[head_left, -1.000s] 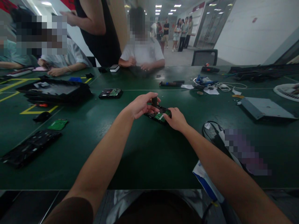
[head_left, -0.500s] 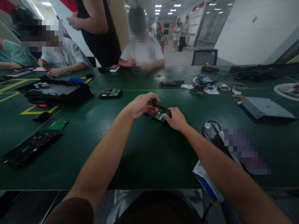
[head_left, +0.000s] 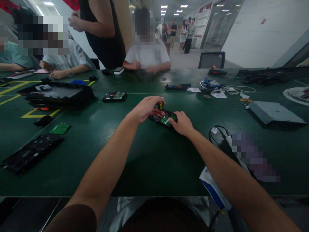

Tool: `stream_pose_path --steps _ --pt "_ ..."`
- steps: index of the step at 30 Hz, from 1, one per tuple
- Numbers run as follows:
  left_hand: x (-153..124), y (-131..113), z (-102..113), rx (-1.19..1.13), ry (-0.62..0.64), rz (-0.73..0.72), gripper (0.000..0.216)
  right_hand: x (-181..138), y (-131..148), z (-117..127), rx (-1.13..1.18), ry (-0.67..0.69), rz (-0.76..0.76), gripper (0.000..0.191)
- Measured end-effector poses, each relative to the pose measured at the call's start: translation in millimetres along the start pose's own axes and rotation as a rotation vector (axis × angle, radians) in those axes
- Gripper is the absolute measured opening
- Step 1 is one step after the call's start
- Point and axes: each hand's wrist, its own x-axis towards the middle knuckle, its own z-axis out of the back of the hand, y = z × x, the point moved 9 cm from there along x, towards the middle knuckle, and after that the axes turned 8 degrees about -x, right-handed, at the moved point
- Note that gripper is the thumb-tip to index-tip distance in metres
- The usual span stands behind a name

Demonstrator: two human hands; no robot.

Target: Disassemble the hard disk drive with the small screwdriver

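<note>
A black hard drive (head_left: pixel 165 121) with a green circuit board on its upper side lies on the table in front of me. Over its far left end, my left hand (head_left: pixel 151 109) has its fingers curled round a short screwdriver (head_left: pixel 160 105) with a black and yellow handle, held upright. The tip is hidden behind my fingers. My right hand (head_left: pixel 181 123) grips the drive's right end, thumb on the near edge and fingers on the far side.
Another hard drive (head_left: pixel 114 96), a green circuit board (head_left: pixel 60 129), a long black part (head_left: pixel 33 151) and a black tray (head_left: pixel 56 93) lie leftward. On the right are a grey metal box (head_left: pixel 276 112), cables (head_left: pixel 238 88) and a power tool (head_left: pixel 177 86). People sit opposite.
My left hand has shifted slightly over the drive, and the screwdriver's handle has turned, showing more yellow. My right hand and the drive stay in place.
</note>
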Motion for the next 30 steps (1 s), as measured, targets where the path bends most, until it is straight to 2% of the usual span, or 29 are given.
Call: stream_pose_path --steps 12,17,21,25,30 --pt "-1 5 -6 -0.076 0.06 0.048 0.031 -1 2 2 -0.006 0.002 0.005 0.057" --pt "1 9 -3 -0.132 0.023 0.06 0.025 0 1 0 -0.013 -0.004 0.005 0.054" --pt "3 6 3 -0.064 -0.011 0.033 0.024 0 0 0 -0.003 0.0 -0.005 0.055" --pt "1 -1 5 0.0 -0.005 -0.008 0.023 -1 0 1 0.005 -0.006 -0.013 0.056" --pt "-2 0 -2 -0.088 0.027 0.014 0.022 -2 3 4 -0.001 0.001 -0.011 0.056"
